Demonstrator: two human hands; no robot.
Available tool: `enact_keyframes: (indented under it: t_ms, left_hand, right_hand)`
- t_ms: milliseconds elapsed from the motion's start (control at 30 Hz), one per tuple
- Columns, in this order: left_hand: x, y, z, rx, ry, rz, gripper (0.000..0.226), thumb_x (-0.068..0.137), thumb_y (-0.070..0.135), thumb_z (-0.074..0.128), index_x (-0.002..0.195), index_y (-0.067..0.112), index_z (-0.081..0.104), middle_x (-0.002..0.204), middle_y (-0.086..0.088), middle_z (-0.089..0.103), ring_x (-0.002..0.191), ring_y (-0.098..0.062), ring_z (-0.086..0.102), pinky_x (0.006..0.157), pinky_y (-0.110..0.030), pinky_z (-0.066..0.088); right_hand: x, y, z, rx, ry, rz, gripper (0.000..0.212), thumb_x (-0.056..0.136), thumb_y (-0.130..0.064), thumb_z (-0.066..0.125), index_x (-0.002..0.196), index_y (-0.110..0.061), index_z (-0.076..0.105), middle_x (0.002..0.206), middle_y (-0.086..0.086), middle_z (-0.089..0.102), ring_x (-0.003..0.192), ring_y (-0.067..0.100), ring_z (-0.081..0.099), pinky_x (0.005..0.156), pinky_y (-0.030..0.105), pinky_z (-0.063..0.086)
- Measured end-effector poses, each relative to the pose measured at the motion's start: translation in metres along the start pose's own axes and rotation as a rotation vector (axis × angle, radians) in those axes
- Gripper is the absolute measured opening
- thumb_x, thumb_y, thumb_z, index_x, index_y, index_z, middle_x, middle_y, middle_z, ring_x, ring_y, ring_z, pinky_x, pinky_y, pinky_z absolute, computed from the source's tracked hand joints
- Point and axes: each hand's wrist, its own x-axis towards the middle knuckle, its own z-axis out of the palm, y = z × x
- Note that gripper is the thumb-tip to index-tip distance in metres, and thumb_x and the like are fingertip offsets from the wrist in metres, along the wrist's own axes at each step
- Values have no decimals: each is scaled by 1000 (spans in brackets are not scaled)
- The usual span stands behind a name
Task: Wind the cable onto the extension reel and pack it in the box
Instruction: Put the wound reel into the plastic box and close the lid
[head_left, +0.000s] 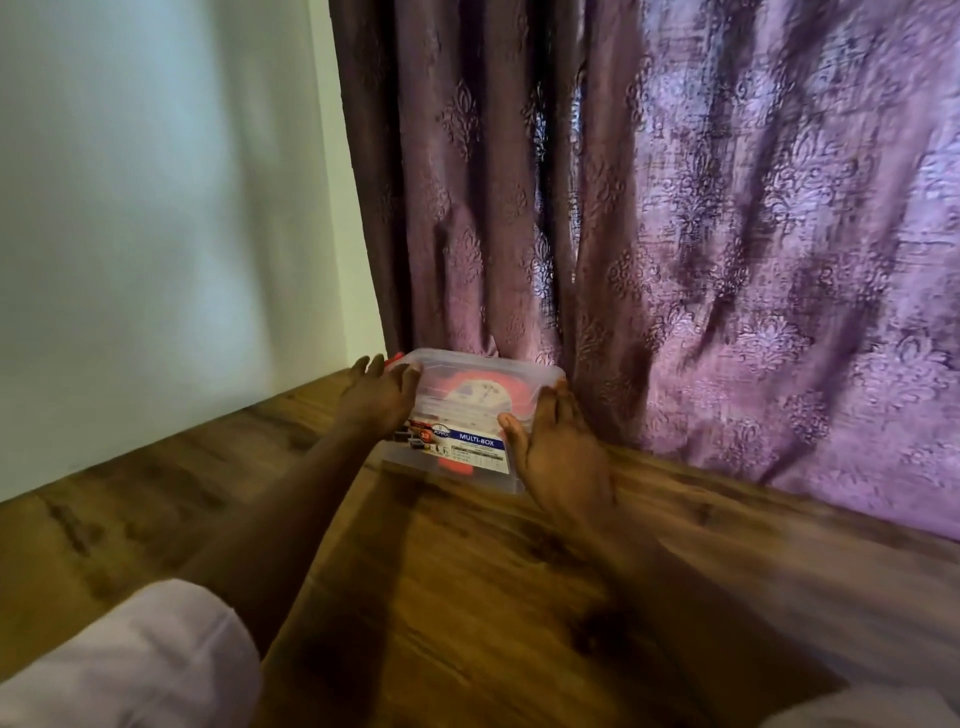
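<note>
A clear plastic box (478, 457) with a blue "MULTI-BOX" label stands on the wooden floor against the curtain, its lid on. Through the lid and wall I see the red and white extension reel (475, 389) inside. My left hand (379, 395) is at the box's left end, fingers spread, touching or nearly touching its edge. My right hand (558, 447) rests flat along the box's right end, fingers straight. Neither hand wraps around the box. No loose cable shows outside it.
A purple patterned curtain (727, 234) hangs right behind the box and along the right. A pale wall (156, 234) runs along the left. The wooden floor (467, 597) stretches toward me. My knee in light cloth (145, 665) is at the bottom left.
</note>
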Motion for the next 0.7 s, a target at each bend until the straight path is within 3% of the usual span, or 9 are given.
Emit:
enact_keyframes:
  t_ms: [167, 367, 533, 700]
  left_hand:
    - [17, -3, 6, -98, 74, 48, 55, 107, 33, 18, 138, 5, 53, 141, -25, 53, 140, -35, 38, 120, -44, 14]
    - [23, -6, 9, -141, 159, 77, 56, 105, 34, 20, 123, 2, 63, 122, -25, 64, 120, -40, 53, 110, -47, 35]
    - [20, -3, -5, 0, 57, 7, 54, 104, 38, 20, 139, 10, 51, 144, -17, 51, 135, -34, 44, 114, -44, 33]
    - [9, 6, -22, 68, -116, -28, 59, 101, 48, 19, 149, 18, 36, 157, -11, 35, 146, -32, 29, 118, -48, 28]
  right_hand:
    - [19, 4, 18, -30, 22, 7, 78, 91, -61, 16, 138, -1, 34, 149, 23, 31, 134, 33, 37, 96, 41, 45]
    - [31, 7, 31, 12, 56, 4, 72, 90, -64, 19, 126, -7, 43, 142, 23, 40, 119, 38, 48, 87, 44, 50]
    - [31, 2, 24, 0, 33, 42, 68, 88, -68, 18, 122, -13, 42, 137, 18, 41, 112, 33, 49, 81, 43, 50]
    - [35, 0, 1, -92, -137, 74, 70, 86, -72, 21, 120, -16, 46, 133, 17, 47, 109, 34, 52, 77, 43, 52]
